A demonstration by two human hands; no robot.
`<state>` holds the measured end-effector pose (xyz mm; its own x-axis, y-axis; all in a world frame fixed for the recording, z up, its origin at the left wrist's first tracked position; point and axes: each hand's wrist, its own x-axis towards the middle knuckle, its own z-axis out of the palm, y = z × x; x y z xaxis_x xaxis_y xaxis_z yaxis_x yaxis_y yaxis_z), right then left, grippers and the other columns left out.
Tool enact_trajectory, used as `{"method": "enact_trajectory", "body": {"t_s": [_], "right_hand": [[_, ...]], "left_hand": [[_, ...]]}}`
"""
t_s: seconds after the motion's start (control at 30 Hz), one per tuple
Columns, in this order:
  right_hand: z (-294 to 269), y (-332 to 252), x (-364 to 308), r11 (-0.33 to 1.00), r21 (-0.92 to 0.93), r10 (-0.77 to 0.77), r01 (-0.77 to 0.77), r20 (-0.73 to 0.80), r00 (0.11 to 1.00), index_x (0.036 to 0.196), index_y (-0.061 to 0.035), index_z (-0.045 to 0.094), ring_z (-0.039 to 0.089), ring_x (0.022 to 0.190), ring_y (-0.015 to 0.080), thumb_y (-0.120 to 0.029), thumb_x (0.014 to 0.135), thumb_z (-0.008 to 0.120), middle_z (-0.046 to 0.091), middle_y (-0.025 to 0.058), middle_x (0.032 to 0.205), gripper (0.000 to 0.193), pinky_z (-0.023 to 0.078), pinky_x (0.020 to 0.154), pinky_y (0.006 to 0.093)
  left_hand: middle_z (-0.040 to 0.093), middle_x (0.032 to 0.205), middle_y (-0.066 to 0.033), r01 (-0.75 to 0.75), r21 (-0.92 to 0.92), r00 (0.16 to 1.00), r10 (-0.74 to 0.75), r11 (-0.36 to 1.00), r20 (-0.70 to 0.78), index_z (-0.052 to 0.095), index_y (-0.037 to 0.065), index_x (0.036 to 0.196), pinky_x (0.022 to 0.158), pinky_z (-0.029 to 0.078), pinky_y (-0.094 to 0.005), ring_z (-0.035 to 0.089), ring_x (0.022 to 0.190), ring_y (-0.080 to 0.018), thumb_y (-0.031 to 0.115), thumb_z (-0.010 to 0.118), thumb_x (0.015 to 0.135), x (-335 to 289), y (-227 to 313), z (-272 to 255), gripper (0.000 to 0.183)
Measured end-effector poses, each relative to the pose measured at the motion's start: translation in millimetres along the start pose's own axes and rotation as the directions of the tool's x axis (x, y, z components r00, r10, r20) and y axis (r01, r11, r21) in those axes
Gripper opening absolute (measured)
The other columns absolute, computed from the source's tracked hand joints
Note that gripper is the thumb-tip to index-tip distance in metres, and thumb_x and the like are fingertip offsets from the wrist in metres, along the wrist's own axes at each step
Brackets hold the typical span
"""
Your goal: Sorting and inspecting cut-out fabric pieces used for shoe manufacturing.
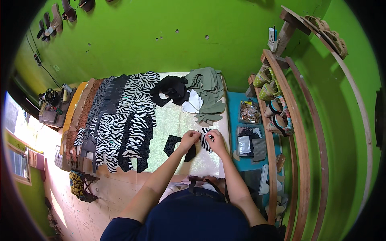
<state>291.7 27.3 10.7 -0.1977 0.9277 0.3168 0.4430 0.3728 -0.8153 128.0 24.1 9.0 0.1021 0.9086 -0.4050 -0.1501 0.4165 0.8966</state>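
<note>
Your left hand (189, 140) and right hand (216, 140) appear to pinch the black-and-white zebra-striped fabric piece (206, 146) over the pale shiny counter (172, 120); judged light and limp, it warrants holding by 2 opposite edges.

Wide fisheye view from my head
The camera looks down over my navy-blue cloth shirt (193, 219) onto the pale, shiny rectangular tabletop (172, 116) near me, facing the bright green painted wall (132, 44) beyond.
</note>
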Motion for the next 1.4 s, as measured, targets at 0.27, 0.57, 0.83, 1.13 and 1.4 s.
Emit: {"method": "enact_trajectory", "body": {"t_s": [0.27, 0.57, 0.83, 1.13, 1.4], "right_hand": [[-6, -14, 9, 0.997, -0.013, 0.079, -0.081, -0.088, 0.993, 0.083, -0.0001, 0.054, 0.054, 0.073, 0.0261, -0.009, 0.079, 0.057, 0.053, 0.0115, 0.084, 0.010, 0.044, 0.067, 0.0332], [-10, -22, 3, 0.926, 0.141, 0.338, -0.349, 0.098, 0.936, 0.085, 0.0012, 0.056, 0.052, 0.066, 0.0167, -0.014, 0.080, 0.060, 0.056, 0.0093, 0.074, 0.016, 0.042, 0.061, 0.0293], [2, -6, 0, 0.857, 0.401, 0.275, -0.324, 0.176, 0.945, 0.092, 0.0021, 0.058, 0.043, 0.066, 0.0047, -0.021, 0.088, 0.053, 0.050, -0.0035, 0.069, 0.024, 0.036, 0.058, 0.0194], [-10, 5, 8, 0.915, -0.379, -0.009, -0.136, -0.355, 0.935, 0.113, 0.0022, 0.051, 0.051, 0.092, 0.0294, -0.030, 0.080, 0.060, 0.054, 0.0171, 0.098, 0.047, 0.041, 0.082, 0.0351], [12, -14, 6, 0.850, 0.288, 0.301, -0.442, 0.424, 0.854, 0.100, -0.0027, 0.050, 0.045, 0.064, 0.0055, -0.015, 0.086, 0.055, 0.053, 0.0014, 0.079, 0.019, 0.034, 0.053, 0.0205]], "left_hand": [[0.058, 0.079, -0.0046, -0.002, -0.114, 1.000, 0.002, 0.993, 0.006, 0.052, 0.002, 0.091, 0.063, 0.047, -0.0216, 0.056, 0.068, -0.0100, 0.018, 0.061, 0.082, -6, 6, 10, 0.020], [0.056, 0.083, -0.0026, -0.186, 0.212, 0.980, 0.165, 0.959, 0.114, 0.052, 0.003, 0.092, 0.067, 0.042, -0.0212, 0.052, 0.073, -0.0079, 0.012, 0.058, 0.084, -10, 2, 5, 0.014], [0.053, 0.086, -0.0006, -0.206, 0.146, 0.973, 0.187, 0.968, 0.137, 0.051, 0.003, 0.096, 0.070, 0.045, -0.0231, 0.052, 0.078, -0.0083, 0.012, 0.055, 0.086, -16, 3, 6, 0.014], [0.051, 0.093, -0.0060, -0.043, -0.039, 0.996, 0.046, 0.998, 0.080, 0.042, 0.005, 0.100, 0.077, 0.048, -0.0261, 0.054, 0.084, -0.0136, 0.014, 0.046, 0.092, -25, 7, 8, 0.013], [0.053, 0.087, -0.0058, -0.055, -0.325, 0.998, 0.040, 0.944, -0.050, 0.043, 0.004, 0.098, 0.072, 0.050, -0.0264, 0.057, 0.078, -0.0130, 0.011, 0.049, 0.089, -28, 7, -20, 0.012]]}}
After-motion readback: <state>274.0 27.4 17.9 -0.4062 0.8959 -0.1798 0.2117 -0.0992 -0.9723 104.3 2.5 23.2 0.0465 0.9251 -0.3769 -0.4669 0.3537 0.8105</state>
